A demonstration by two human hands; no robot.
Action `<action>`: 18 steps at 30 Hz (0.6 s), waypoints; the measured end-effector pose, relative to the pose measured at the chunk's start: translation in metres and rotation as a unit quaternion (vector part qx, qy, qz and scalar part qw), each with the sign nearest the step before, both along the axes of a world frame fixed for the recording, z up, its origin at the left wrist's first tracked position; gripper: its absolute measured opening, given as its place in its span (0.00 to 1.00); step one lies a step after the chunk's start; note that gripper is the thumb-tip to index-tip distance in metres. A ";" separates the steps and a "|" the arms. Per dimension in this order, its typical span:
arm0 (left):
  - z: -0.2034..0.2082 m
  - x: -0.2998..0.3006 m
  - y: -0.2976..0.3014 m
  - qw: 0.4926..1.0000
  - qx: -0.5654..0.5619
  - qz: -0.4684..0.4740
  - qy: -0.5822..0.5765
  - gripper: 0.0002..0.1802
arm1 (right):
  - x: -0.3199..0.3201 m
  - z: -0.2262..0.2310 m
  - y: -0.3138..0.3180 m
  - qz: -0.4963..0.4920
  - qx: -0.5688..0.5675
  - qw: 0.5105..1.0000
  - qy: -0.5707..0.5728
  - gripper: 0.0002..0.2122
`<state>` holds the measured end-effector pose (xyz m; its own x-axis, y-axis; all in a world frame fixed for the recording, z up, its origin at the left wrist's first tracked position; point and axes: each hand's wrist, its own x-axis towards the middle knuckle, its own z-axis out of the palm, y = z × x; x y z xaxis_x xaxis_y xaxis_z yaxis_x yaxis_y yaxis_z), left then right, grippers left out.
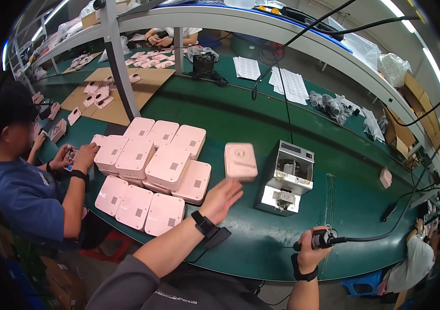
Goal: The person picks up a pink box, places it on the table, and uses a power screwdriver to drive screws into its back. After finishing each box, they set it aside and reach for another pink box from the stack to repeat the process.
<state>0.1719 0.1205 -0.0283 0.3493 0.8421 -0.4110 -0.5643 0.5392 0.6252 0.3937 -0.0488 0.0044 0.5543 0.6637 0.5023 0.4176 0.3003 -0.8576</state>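
A blurred pink square housing [240, 161] sits just above the left hand [221, 199], whose fingers are spread open; contact is unclear. The right hand [314, 247], near right, grips a black corded screwdriver [323, 239] above the green table [240, 129].

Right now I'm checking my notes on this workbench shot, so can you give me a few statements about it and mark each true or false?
1. The right hand grips a black tool with a cable. True.
2. The left hand is closed tightly round the pink casing. False: the hand is open below it, and the blurred casing looks clear of the fingers.
3. A stack of pink casings lies to the left of the left hand. True.
4. The small grey machine stands on a wooden floor. False: it stands on the green bench.
5. A person in a blue shirt works at the bench on the left. True.
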 end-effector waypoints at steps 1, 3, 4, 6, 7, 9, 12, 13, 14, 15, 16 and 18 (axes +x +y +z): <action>0.004 0.008 0.003 0.995 0.081 0.051 0.029 0.27 | -0.001 0.002 0.003 -0.021 -0.007 0.999 -0.025 0.09; 0.009 0.009 -0.002 0.980 0.160 0.099 0.059 0.26 | -0.002 0.008 0.000 -0.010 -0.004 1.000 0.001 0.09; 0.010 -0.001 -0.014 0.970 0.216 0.053 0.098 0.27 | -0.005 0.014 -0.003 0.004 -0.001 1.000 0.027 0.09; 0.023 -0.023 -0.040 0.929 0.325 -0.054 0.169 0.28 | -0.005 0.017 -0.006 0.002 0.001 0.998 0.057 0.09; 0.031 -0.038 -0.049 0.928 0.324 -0.065 0.170 0.28 | -0.002 0.015 -0.008 -0.005 0.021 0.998 0.064 0.09; 0.044 -0.075 -0.065 0.796 0.410 -0.175 0.410 0.31 | 0.000 0.011 -0.014 -0.021 0.059 0.995 0.077 0.09; 0.044 -0.114 -0.082 0.758 0.368 -0.232 0.486 0.35 | 0.005 0.012 -0.015 -0.032 0.075 0.990 0.114 0.09; 0.047 -0.121 -0.093 0.757 0.364 -0.244 0.485 0.35 | 0.007 0.013 -0.016 -0.030 0.083 0.988 0.130 0.09; 0.053 -0.126 -0.104 0.682 0.401 -0.191 0.581 0.36 | 0.011 0.012 -0.019 -0.039 0.075 0.987 0.134 0.09; 0.058 -0.131 -0.109 0.593 0.436 -0.135 0.664 0.37 | 0.015 0.011 -0.018 -0.038 0.085 0.985 0.143 0.09; 0.058 -0.134 -0.113 0.493 0.466 -0.075 0.731 0.37 | 0.019 0.010 -0.018 -0.037 0.094 0.983 0.151 0.08; 0.044 -0.142 -0.117 0.470 0.466 -0.084 0.744 0.38 | 0.023 0.009 -0.018 -0.048 0.099 0.980 0.164 0.08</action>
